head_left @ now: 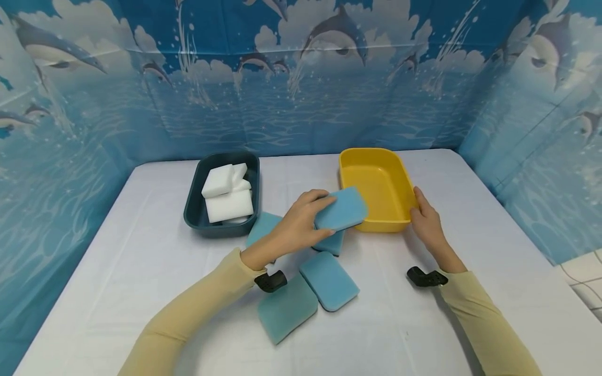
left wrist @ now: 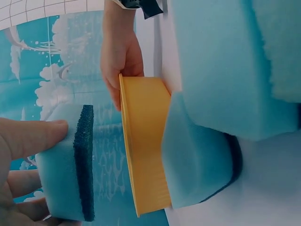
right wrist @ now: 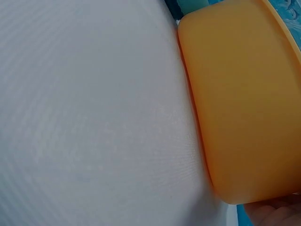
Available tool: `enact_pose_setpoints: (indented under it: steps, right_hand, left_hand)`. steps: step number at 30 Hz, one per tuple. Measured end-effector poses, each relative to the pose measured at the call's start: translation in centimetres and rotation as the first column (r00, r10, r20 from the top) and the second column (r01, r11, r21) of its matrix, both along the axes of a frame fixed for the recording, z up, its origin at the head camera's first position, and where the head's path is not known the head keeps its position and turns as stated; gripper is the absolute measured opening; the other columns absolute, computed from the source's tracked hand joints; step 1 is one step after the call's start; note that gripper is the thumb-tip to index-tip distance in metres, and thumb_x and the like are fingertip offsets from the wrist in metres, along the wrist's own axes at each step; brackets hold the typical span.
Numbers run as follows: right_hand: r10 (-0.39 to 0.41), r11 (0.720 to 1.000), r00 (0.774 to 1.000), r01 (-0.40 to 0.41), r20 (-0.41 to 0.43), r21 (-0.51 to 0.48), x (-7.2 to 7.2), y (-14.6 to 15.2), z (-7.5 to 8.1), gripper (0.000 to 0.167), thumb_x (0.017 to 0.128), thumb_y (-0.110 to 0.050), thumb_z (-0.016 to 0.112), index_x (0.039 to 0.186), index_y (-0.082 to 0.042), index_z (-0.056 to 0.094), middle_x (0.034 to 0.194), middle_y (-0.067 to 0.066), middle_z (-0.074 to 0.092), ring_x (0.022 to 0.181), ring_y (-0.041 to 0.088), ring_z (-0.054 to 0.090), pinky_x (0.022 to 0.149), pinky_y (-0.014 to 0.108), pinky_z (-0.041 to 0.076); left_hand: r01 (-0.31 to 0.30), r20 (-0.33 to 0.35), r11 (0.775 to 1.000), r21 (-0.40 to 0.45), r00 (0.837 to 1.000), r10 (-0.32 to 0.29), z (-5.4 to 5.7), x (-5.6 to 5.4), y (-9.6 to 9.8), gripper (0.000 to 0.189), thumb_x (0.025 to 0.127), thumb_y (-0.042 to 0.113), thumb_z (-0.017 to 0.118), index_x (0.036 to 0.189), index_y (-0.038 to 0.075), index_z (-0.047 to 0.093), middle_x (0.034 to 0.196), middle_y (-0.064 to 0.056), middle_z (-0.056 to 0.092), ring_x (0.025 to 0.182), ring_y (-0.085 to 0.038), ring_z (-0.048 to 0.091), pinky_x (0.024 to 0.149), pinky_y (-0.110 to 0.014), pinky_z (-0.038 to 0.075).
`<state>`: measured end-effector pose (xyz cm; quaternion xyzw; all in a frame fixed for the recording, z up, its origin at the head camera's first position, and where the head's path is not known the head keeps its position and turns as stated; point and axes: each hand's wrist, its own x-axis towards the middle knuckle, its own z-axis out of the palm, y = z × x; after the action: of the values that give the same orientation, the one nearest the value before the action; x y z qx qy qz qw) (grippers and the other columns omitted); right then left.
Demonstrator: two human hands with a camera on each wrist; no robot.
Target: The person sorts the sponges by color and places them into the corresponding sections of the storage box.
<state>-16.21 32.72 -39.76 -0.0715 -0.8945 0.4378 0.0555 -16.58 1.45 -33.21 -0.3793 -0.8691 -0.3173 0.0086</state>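
Note:
My left hand [head_left: 301,222] pinches a blue sponge [head_left: 345,208] with thumb and fingers, raised near the front left corner of a yellow tub [head_left: 376,226]. The left wrist view shows the held sponge [left wrist: 59,160] with a dark scouring layer on one face. At the tub's right side, my right hand [head_left: 427,224] holds the rim; some of its fingers are hidden. Below my left hand lie more sponges: one [head_left: 329,282] beside a greener one [head_left: 288,308], another [head_left: 331,244] partly covered by the hand, and another [head_left: 262,227] behind the wrist.
A dark green tub [head_left: 188,214] with several white foam blocks [head_left: 229,204] stands at the back left of the white-covered table [head_left: 117,271]. A dolphin-print curtain [head_left: 301,115] hangs behind the table and along both sides.

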Motion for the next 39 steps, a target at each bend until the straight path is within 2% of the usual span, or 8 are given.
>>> enact_pose_setpoints:
  steps: [9,14,25,30,39]
  right_hand:
    - [-0.008,1.0,1.0,0.008,-0.017,0.005,0.1,0.2,0.1,0.055,0.099,-0.015,0.018,0.151,-0.007,0.001,0.158,0.018,0.003,0.145,0.04,0.007,0.117,0.057,0.013]
    - [-0.022,1.0,1.0,0.022,-0.021,-0.009,0.1,0.2,0.0,0.055,0.099,-0.015,0.018,0.151,-0.007,0.001,0.158,0.018,0.003,0.145,0.039,0.006,0.118,0.056,0.012]
    - [-0.032,0.999,0.999,0.031,-0.041,-0.02,0.2,0.0,-0.3,0.055,0.099,-0.014,0.019,0.151,-0.006,0.002,0.158,0.018,0.005,0.145,0.039,0.007,0.117,0.056,0.013]
    - [-0.038,0.999,0.998,0.037,-0.043,-0.013,0.1,-0.1,-0.2,0.056,0.098,-0.014,0.019,0.151,-0.006,0.003,0.158,0.018,0.005,0.145,0.039,0.008,0.117,0.056,0.013]
    - [-0.032,0.999,0.999,0.032,-0.04,-0.004,0.0,-0.1,-0.4,0.056,0.097,-0.012,0.018,0.15,-0.003,0.003,0.157,0.019,0.005,0.145,0.039,0.007,0.117,0.056,0.012]
  left_hand:
    - [0.004,-0.048,1.0,-0.013,0.999,-0.005,0.7,-1.4,1.8,0.063,0.083,0.022,0.071,0.138,0.005,0.046,0.141,-0.013,0.043,0.128,-0.027,0.042,0.104,-0.036,0.043]
    - [0.004,-0.03,1.0,-0.019,1.0,-0.005,0.8,-2.2,2.8,0.064,0.084,0.022,0.07,0.14,0.006,0.044,0.144,-0.013,0.04,0.131,-0.027,0.039,0.106,-0.036,0.041]
    - [0.003,-0.042,0.998,-0.07,0.999,-0.006,0.1,-4.2,5.0,0.064,0.086,0.024,0.068,0.142,0.008,0.041,0.146,-0.011,0.038,0.135,-0.025,0.035,0.111,-0.034,0.037]
    - [-0.009,-0.081,0.996,-0.084,0.997,0.002,-0.1,-5.1,6.0,0.064,0.087,0.026,0.067,0.142,0.009,0.04,0.148,-0.011,0.037,0.135,-0.025,0.035,0.111,-0.035,0.035]
    - [-0.051,-0.109,0.985,-0.162,0.993,0.034,-0.5,-6.7,8.8,0.063,0.089,0.032,0.064,0.144,0.015,0.039,0.15,-0.006,0.035,0.134,-0.025,0.034,0.1,-0.04,0.042]
